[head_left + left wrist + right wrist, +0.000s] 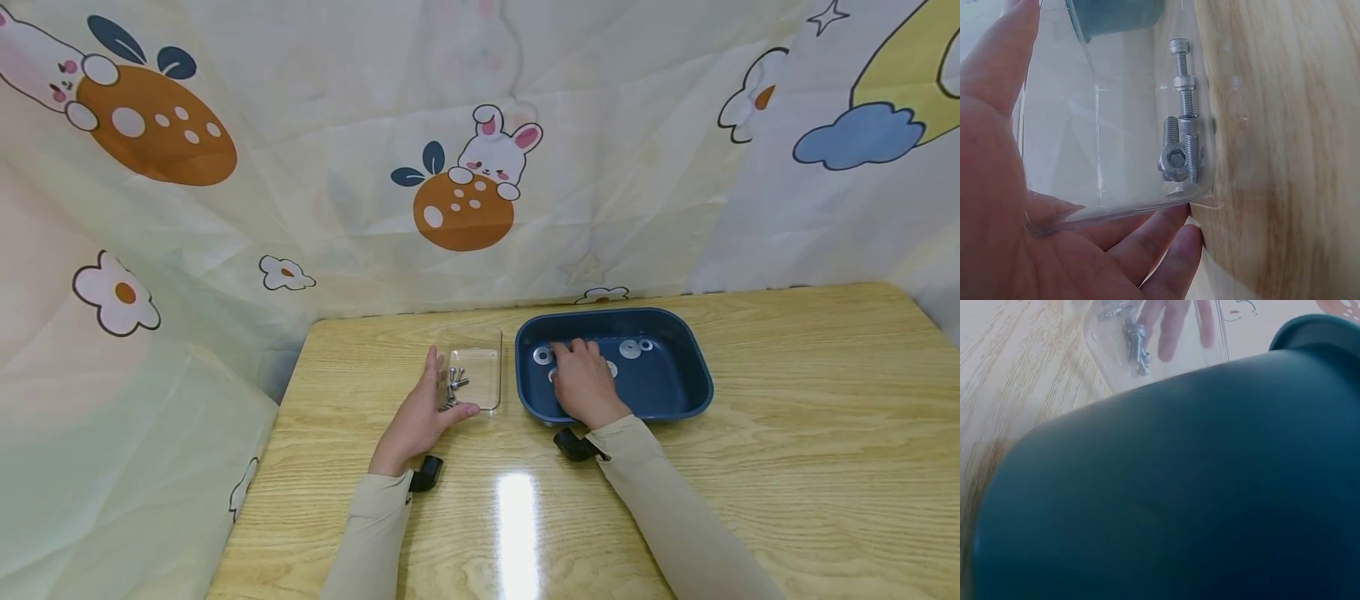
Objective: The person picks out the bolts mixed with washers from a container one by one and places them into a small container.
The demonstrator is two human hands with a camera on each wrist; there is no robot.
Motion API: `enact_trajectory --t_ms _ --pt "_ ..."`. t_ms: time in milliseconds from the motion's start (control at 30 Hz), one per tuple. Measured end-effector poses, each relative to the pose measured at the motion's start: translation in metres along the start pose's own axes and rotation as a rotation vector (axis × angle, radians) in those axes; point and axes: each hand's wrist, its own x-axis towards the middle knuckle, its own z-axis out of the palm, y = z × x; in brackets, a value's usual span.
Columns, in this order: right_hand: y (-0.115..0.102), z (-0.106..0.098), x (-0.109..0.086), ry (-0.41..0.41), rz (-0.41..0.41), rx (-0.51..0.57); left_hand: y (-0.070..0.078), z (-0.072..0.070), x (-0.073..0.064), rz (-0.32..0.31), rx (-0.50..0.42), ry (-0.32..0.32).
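Observation:
My left hand (416,423) holds a clear plastic box (482,379) at its near left corner, thumb along the front wall and fingers along the left side. Several hex socket bolts (1175,125) lie heaped along one side of that box. To its right, my right hand (588,385) reaches down into a dark blue basin (663,387), fingers bent toward the bottom. Flat metal washers (631,349) are scattered around those fingers. Whether the fingertips pinch a washer is hidden. The right wrist view shows mostly the basin's outer wall (1166,481), without the right hand.
Both containers stand on a wooden table (795,400), close together with a narrow gap between them. A cartoon-printed cloth (360,250) hangs behind the table and down its left side. The table's left edge lies not far from the box.

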Motion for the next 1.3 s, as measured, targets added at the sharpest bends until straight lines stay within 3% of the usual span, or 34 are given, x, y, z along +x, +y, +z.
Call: enact_trajectory --t_ms 1300 --pt "0.0021 -0.0007 0.0004 -0.009 0.114 0.019 0.0007 0.001 -0.0002 0.002 -0.002 0.001"
